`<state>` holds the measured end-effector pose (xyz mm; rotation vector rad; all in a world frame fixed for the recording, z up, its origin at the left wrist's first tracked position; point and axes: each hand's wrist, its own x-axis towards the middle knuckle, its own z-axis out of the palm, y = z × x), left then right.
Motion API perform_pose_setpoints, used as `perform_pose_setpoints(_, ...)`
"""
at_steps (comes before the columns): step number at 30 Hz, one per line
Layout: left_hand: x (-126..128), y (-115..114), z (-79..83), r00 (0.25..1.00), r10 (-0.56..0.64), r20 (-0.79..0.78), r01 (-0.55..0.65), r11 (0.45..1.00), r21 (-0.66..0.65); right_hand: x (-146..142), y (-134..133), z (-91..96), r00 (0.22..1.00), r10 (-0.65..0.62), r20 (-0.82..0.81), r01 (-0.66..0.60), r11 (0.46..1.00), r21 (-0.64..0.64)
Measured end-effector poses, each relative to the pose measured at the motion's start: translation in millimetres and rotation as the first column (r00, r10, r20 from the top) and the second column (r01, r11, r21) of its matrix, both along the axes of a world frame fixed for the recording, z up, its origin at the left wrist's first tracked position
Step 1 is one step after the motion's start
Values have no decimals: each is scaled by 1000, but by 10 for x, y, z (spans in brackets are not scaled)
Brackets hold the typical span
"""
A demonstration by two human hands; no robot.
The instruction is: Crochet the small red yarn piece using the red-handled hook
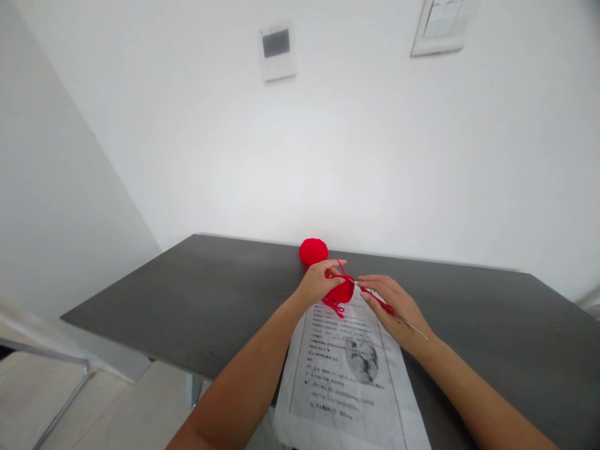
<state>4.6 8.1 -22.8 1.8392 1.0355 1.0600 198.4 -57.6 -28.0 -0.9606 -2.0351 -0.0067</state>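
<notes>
My left hand (317,282) is closed, pinching a small round piece of red crochet work (342,292) above the table, with red yarn running over its fingers. My right hand (397,307) is closed round a crochet hook (385,305) with a red grip and a metal shaft, its tip at the red piece. A ball of red yarn (313,250) lies on the dark table (197,300) just behind my left hand. Loose yarn ends hang under the piece.
A printed sheet of paper (347,375) with text and a picture lies on the table under my hands and overhangs the near edge. White walls stand behind and to the left. A metal chair frame (60,400) is at the lower left.
</notes>
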Motion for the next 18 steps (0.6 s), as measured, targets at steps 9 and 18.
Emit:
perform_pose_setpoints(9,-64,71,-47,992,-15,-123,24,997,70,11,-8,16,1000,0,16,2,992,-127)
perform_pose_setpoints(18,-93,62,-6,993,-28,-111,33,999,43,-6,-34,102,988,-37,-151,-22,928,-371)
